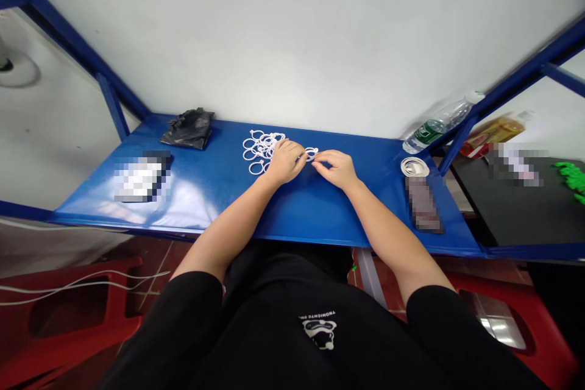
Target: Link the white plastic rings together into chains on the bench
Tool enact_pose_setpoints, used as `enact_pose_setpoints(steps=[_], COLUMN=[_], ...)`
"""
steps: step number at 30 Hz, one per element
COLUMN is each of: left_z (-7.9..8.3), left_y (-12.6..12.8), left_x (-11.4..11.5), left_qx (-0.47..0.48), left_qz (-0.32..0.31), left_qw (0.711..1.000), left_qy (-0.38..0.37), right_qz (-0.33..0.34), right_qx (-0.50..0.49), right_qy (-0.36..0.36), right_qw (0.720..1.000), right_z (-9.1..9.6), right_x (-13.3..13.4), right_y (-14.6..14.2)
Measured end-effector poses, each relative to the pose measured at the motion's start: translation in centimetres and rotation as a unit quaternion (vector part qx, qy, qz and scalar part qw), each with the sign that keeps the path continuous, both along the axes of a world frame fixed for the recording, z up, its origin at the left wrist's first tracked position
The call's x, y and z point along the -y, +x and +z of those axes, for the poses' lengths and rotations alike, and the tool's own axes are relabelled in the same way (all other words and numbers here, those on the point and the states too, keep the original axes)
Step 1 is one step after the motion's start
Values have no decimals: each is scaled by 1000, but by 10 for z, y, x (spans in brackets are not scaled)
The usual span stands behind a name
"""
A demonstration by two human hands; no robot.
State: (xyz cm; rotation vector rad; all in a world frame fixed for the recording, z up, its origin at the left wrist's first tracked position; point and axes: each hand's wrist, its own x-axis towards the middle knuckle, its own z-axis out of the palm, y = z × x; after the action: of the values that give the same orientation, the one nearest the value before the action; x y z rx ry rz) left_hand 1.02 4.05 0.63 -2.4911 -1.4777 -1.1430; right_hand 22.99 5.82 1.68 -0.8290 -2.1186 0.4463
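Several white plastic rings with small knobs, like curtain rings point(256, 167), lie in a loose pile on the blue tabletop point(219, 186). At the right side of that pile is my left hand point(287, 161), fingers curled, covering part of it. Between my two hands shows a single white ring point(311, 151). My right hand point(337, 169) pinches its right edge between thumb and fingers. The fingertips of my left hand close on the same ring's left side, partly hidden by the hand itself.
A crumpled black plastic bag point(189, 128) and a blurred phone-like object point(144, 177) lie on the left. To the right are a water bottle point(429, 131), a coiled white cable point(415, 167) and a blurred dark object point(423, 204). Blue frame bars point(112, 106) flank the table.
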Motion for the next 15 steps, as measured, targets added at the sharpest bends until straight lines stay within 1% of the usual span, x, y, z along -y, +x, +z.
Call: enact_pose_setpoints(steps=[2, 4, 7, 15], left_z=[1, 3, 4, 3], left_y=[0, 1, 4, 7], left_x=[0, 2, 4, 5], left_qx=[-1, -10, -22, -29], left_qz=[-2, -12, -22, -38], left_qw=[1000, 1000, 1000, 999], left_qy=[-2, -2, 3, 13], right_qz=[-48, -59, -32, 34], right_qx=[-47, -74, -68, -39], right_qy=[-25, -61, -106, -131], right_qw=[997, 994, 992, 990], right_z=[1, 1, 0, -3], right_x=[1, 2, 2, 3], right_y=[2, 3, 3, 4])
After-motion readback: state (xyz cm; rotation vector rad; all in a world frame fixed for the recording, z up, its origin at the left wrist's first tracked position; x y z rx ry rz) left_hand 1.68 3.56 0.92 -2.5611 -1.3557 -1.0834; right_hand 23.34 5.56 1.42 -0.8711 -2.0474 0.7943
